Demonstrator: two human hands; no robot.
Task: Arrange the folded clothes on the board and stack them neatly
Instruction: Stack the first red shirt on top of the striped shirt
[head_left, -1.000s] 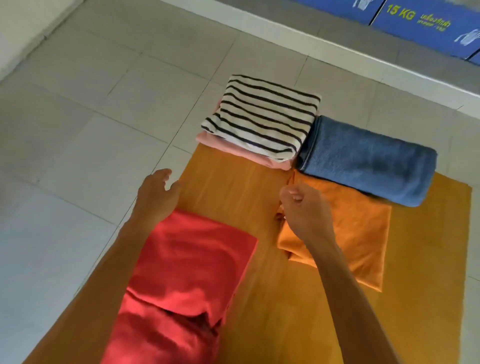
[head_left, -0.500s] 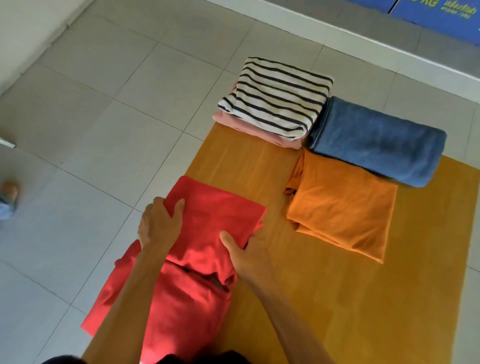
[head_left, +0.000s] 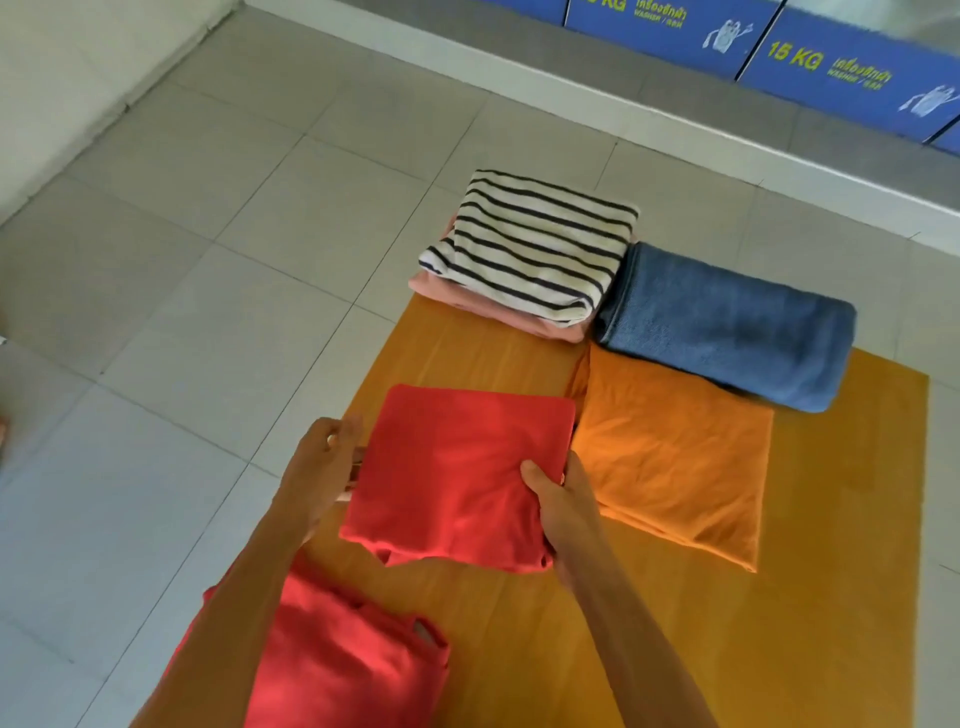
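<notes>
A folded red cloth (head_left: 457, 473) is held just above the wooden board (head_left: 831, 571), left of a folded orange cloth (head_left: 680, 457). My left hand (head_left: 322, 467) grips its left edge and my right hand (head_left: 561, 504) grips its right edge with the thumb on top. A second red cloth (head_left: 343, 660) lies below it at the board's near left. A striped cloth (head_left: 535, 244) rests on a pink one (head_left: 498, 312) at the board's far edge, beside a rolled blue towel (head_left: 727, 327).
Grey floor tiles (head_left: 208, 312) surround the board. Blue boxes marked 15 KG (head_left: 852, 67) stand along the far wall behind a raised ledge (head_left: 623, 119). Bare board shows at the right and near right.
Both hands took hold of the upper folded red cloth and carried it forward and right, off the lower red cloth, until it sits next to the orange cloth.
</notes>
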